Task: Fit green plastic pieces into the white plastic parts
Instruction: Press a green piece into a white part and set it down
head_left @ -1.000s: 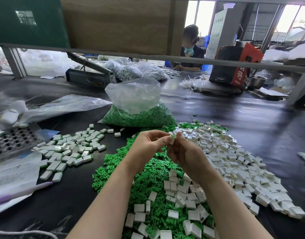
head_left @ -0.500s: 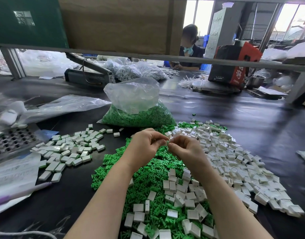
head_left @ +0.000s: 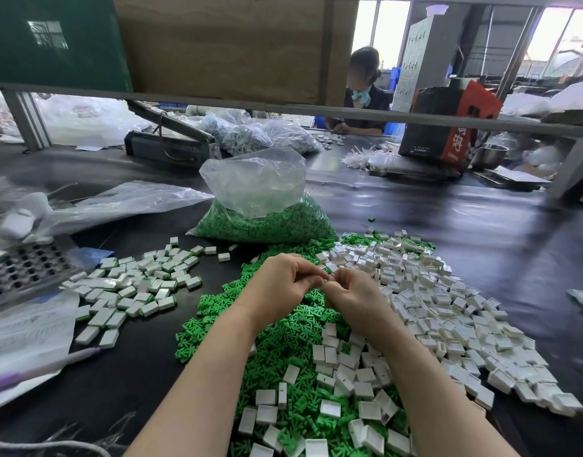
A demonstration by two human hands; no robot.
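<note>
While both hands meet at the centre of the frame, the left hand and right hand curl their fingertips together around something small; a sliver shows between them, but whether it is a white part, a green piece or both I cannot tell. Loose green pieces lie heaped under the wrists, white parts spread to the right and lower centre, and a pile that looks finished sits at left. More green stock fills the bag above centre. These mouldings look light, rigid and smooth, so likely to slip or spring away; pinching the white shell by its 2 flat sides and pressing the green insert squarely should suit.
</note>
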